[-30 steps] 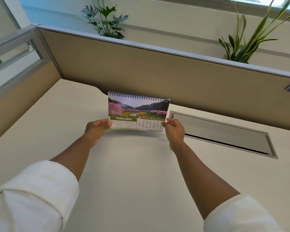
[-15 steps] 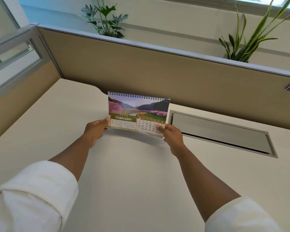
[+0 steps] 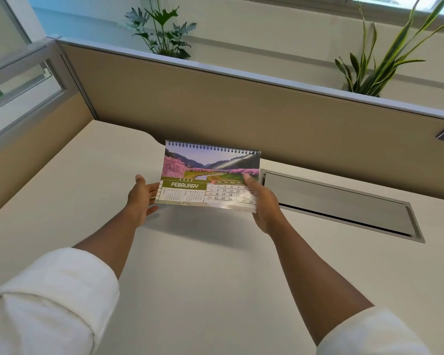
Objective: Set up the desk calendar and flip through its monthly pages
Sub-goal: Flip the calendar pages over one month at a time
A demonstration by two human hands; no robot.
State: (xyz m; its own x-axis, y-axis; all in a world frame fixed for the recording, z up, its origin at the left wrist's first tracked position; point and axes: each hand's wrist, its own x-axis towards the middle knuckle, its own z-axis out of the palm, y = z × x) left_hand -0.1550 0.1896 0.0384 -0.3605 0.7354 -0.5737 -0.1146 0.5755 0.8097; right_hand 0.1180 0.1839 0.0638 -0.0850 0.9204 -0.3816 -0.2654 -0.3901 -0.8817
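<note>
A spiral-bound desk calendar shows its FEBRUARY page, with a picture of pink blossom trees and a river above the date grid. Its lower edge is raised off the cream desk and casts a shadow beneath. My right hand grips the page's lower right corner, thumb lying over the dates. My left hand is at the lower left corner with fingers spread, touching the edge there.
A grey metal cable flap is set into the desk right of the calendar. A tan partition closes the back, with two potted plants behind it. A glass panel stands at the left.
The calendar's lower edge has lifted off the desk toward me. My right thumb has slid up over the page, and my left hand has opened its fingers.
</note>
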